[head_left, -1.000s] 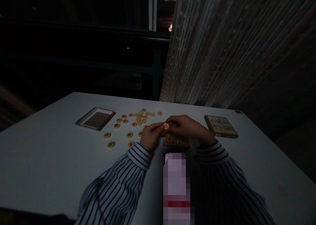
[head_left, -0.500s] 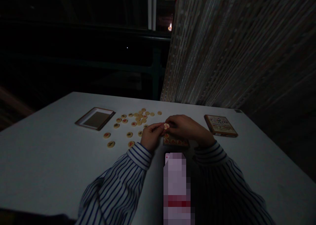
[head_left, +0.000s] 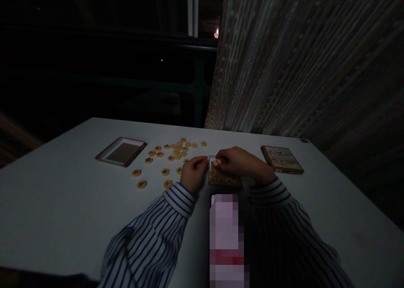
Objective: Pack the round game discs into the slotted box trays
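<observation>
My right hand pinches a xiangqi piece, a round pale disc with a red character, over the left side of an open box. Red-marked pieces line the near and left sides inside this box. My right hand hides its far right part. At the box's left wall, my left hand is curled closed, thumb and forefinger drawn together. Whether it grips the wall or something small I cannot make out. Loose xiangqi pieces lie to its left, some red, some black, several with no visible mark.
An open, shallow box part lies at the table's left. A closed box with a printed cover is at the right. A phone with a blurred screen lies between my forearms on the white table. A string curtain hangs beyond.
My left hand has let go of the piece that both hands held and drawn slightly left. My right hand keeps the piece, now lower and slightly right, showing more of the box's inside.
</observation>
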A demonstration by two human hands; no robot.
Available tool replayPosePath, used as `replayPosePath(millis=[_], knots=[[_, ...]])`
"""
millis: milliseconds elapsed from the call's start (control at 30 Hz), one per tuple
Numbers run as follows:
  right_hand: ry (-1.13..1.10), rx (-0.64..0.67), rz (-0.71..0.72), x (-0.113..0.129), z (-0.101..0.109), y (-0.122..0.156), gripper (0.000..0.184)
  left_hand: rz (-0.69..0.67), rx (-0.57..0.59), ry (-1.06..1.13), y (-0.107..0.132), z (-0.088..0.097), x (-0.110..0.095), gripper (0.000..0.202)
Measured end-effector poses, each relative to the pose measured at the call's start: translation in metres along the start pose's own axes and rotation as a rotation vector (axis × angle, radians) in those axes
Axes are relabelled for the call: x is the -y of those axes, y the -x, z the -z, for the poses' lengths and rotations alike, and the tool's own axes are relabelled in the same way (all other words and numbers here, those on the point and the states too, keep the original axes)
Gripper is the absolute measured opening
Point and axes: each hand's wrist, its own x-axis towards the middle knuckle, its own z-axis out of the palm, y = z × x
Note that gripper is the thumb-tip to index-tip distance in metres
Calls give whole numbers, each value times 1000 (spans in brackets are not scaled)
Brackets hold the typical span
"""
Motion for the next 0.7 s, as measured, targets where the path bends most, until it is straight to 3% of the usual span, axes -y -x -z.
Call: replayPosePath(millis=[267, 700], knots=[[47, 110, -39, -7, -12, -5, 29, -117, 18, -276, -2, 0, 13, 25], [94, 225, -80, -11, -23, -9, 31, -141, 70, -383, -1, -1, 15, 28]])
